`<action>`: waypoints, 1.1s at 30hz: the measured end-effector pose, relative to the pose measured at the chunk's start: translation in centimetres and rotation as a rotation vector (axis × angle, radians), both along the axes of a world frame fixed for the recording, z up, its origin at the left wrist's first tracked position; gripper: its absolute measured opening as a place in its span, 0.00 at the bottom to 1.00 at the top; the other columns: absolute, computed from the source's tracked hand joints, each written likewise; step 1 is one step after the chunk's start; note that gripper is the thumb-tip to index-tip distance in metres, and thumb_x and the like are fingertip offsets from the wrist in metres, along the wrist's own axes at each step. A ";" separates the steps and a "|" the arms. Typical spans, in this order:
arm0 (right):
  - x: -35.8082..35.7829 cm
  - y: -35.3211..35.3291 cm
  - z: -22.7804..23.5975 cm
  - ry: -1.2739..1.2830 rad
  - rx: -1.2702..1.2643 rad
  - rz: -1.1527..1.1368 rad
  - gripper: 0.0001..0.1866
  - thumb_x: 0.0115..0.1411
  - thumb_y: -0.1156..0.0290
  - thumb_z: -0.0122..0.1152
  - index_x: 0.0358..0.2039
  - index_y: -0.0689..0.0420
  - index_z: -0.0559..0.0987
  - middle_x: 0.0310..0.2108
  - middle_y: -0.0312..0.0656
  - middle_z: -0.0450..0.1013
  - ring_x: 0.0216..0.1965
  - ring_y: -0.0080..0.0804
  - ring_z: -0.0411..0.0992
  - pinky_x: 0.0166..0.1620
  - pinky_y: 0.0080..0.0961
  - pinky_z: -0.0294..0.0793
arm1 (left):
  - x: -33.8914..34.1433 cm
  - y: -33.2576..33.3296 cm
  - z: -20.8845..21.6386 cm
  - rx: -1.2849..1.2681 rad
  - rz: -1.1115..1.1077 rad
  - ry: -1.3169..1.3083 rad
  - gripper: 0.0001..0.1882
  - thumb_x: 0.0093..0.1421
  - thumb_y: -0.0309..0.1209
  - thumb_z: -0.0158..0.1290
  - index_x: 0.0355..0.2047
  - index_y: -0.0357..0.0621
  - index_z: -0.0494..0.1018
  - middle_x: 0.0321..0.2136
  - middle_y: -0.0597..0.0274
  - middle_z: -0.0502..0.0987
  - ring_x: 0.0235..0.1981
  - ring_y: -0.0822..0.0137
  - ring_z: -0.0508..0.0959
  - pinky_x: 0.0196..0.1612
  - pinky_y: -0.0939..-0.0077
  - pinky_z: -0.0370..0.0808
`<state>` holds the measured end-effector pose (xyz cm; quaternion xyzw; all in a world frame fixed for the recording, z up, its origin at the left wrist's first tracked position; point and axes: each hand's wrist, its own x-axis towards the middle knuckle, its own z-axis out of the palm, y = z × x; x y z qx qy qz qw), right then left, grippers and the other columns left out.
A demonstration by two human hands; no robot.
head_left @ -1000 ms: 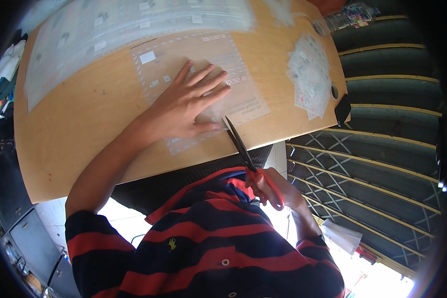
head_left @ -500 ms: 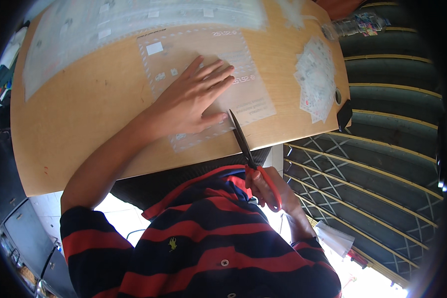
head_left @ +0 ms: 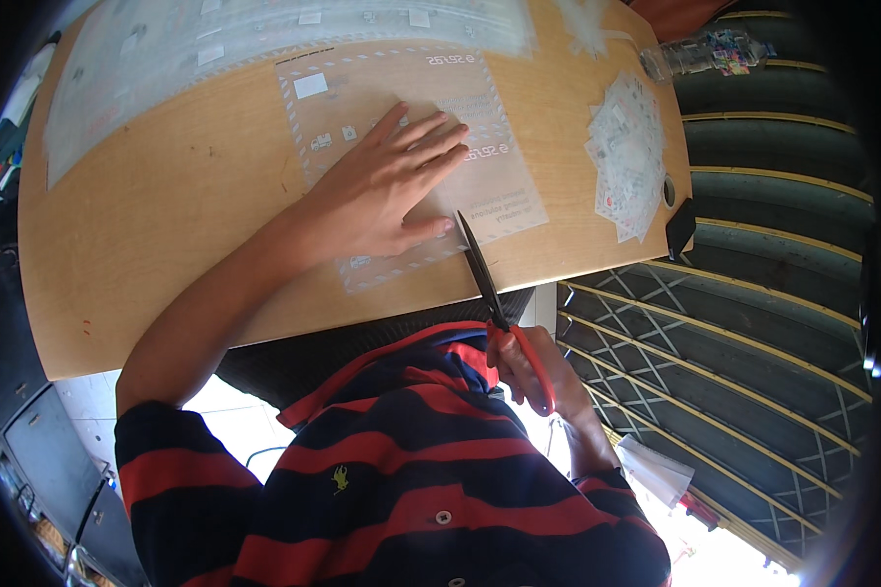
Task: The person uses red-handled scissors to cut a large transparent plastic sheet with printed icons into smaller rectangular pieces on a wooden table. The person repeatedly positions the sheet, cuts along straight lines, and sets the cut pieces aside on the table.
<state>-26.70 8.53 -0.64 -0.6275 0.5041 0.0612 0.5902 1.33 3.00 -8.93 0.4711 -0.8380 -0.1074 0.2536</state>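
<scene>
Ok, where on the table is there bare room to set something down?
The widest bare patch of wooden table lies at left, between the large translucent sheets and the left forearm. A narrower strip runs between the cut sheet and the small fanned pile. Crowded: the middle, where left hand and scissors meet the sheet.

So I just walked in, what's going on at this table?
A person's left hand lies spread on a see-through sheet on the table. The right hand grips red-handled scissors, which reach over the sheet's near edge. I can't tell whether they have cut into it. Bigger sheets lie at the far left, and a pile of smaller pieces is at the right.
</scene>
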 end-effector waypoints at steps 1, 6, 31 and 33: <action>0.0 0.0 0.0 0.001 0.003 -0.001 0.35 0.71 0.44 0.36 0.25 0.64 0.74 0.09 0.36 0.64 0.10 0.21 0.65 0.16 0.19 0.63 | -0.1 0.0 0.0 0.002 0.000 0.001 0.38 0.59 0.46 0.58 0.63 0.36 0.62 0.67 0.54 0.60 0.69 0.55 0.57 0.71 0.47 0.48; 0.2 0.2 0.1 0.063 0.017 -0.051 0.36 0.71 0.43 0.37 0.22 0.64 0.74 0.08 0.36 0.64 0.09 0.21 0.65 0.15 0.19 0.63 | 0.0 -0.1 0.0 0.008 -0.003 0.052 0.36 0.59 0.45 0.58 0.63 0.37 0.63 0.66 0.54 0.61 0.69 0.54 0.57 0.71 0.45 0.47; 1.0 -0.2 -0.5 -0.006 0.028 -0.051 0.37 0.69 0.40 0.39 0.28 0.66 0.75 0.13 0.36 0.65 0.13 0.20 0.67 0.18 0.19 0.67 | -1.3 1.4 -0.2 -0.067 0.505 -0.084 0.36 0.63 0.47 0.51 0.65 0.39 0.60 0.67 0.32 0.50 0.67 0.27 0.48 0.63 0.25 0.45; 1.0 0.4 -0.5 0.011 0.040 -0.094 0.36 0.70 0.41 0.40 0.27 0.66 0.75 0.13 0.36 0.65 0.13 0.21 0.67 0.18 0.19 0.68 | -1.6 1.6 -0.3 -0.069 0.490 -0.070 0.36 0.63 0.47 0.52 0.66 0.39 0.60 0.67 0.32 0.50 0.67 0.27 0.48 0.63 0.25 0.45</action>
